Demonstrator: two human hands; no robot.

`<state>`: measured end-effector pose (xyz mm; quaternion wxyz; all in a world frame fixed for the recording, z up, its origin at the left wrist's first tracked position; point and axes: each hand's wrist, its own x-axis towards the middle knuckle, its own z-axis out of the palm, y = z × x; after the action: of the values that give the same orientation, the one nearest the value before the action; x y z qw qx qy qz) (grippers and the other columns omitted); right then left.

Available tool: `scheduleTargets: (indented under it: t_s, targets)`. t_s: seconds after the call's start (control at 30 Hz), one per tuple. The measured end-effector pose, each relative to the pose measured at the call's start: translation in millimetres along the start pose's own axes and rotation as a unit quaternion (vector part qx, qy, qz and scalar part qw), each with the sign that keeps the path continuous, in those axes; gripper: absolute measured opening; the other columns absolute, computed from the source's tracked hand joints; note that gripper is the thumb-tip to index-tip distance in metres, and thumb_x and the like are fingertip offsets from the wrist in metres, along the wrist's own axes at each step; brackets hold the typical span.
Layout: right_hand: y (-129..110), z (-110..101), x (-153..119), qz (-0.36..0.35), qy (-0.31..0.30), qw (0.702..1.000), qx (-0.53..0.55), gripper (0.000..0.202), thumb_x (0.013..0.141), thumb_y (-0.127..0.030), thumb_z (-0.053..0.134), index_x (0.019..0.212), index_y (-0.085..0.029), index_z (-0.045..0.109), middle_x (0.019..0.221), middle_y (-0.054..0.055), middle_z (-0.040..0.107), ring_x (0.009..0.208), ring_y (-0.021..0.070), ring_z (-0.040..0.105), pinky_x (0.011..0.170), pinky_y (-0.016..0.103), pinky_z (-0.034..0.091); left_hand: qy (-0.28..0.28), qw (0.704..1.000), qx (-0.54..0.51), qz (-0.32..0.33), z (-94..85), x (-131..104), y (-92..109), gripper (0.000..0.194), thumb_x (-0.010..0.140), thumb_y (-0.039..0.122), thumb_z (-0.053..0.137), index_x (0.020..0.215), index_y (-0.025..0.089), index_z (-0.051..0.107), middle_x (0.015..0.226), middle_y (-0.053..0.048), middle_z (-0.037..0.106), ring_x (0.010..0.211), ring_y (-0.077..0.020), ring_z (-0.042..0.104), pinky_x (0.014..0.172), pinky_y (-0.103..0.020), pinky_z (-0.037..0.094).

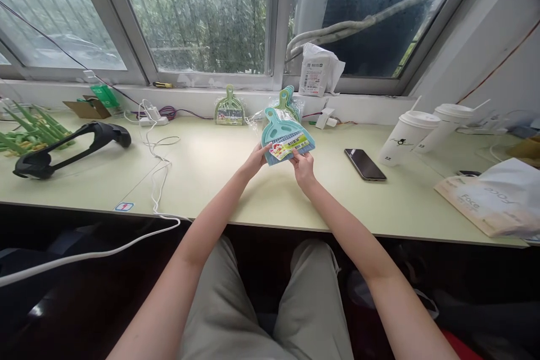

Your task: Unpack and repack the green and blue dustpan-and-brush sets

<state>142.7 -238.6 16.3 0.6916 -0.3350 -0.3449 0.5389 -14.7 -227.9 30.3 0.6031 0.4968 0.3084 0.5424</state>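
Both hands hold a small light-blue dustpan and brush set (278, 124) with a printed label, tilted up over the table. My left hand (255, 161) grips its lower left edge, fingers closed on it. At the lower right edge, my right hand (302, 166) pinches the set near the label. Just behind it, more dustpan sets in clear wrap (287, 100) lean by the window sill, partly hidden. A green wrapped dustpan set (229, 107) stands upright to the left of these, against the wall.
To the right lie a phone (365, 165), two white paper cups (408, 136) with straws and a tissue pack (493, 197). On the left are a black headset (71, 146), green plants (36, 132) and a white cable (157, 180). A wrapped package (316, 72) rests on the sill.
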Motion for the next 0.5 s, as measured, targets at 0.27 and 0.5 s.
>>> scheduleTargets:
  t_s: [0.27, 0.5]
  targets:
    - [-3.9, 4.2, -3.7, -0.034, 0.012, 0.999, -0.001, 0.031, 0.077, -0.024, 0.068, 0.106, -0.022, 0.058, 0.114, 0.006, 0.069, 0.113, 0.0208, 0.064, 0.089, 0.035, 0.059, -0.030, 0.999, 0.007, 0.042, 5.7, -1.9, 1.4, 0.058, 0.077, 0.041, 0.072, 0.127, 0.020, 0.052, 0.125, -0.009, 0.065, 0.116, -0.0275, 0.061, 0.102, -0.045, 0.048]
    - [1.8, 5.5, -1.9, -0.039, 0.003, 0.999, -0.025, 0.027, 0.079, -0.025, 0.066, 0.105, -0.021, 0.056, 0.120, 0.006, 0.066, 0.110, 0.0181, 0.065, 0.088, 0.032, 0.059, 0.131, 0.989, 0.033, 0.056, 9.0, 7.6, -19.7, 0.039, 0.083, 0.036, 0.063, 0.116, 0.020, 0.051, 0.120, -0.007, 0.064, 0.115, -0.0244, 0.060, 0.099, -0.040, 0.049]
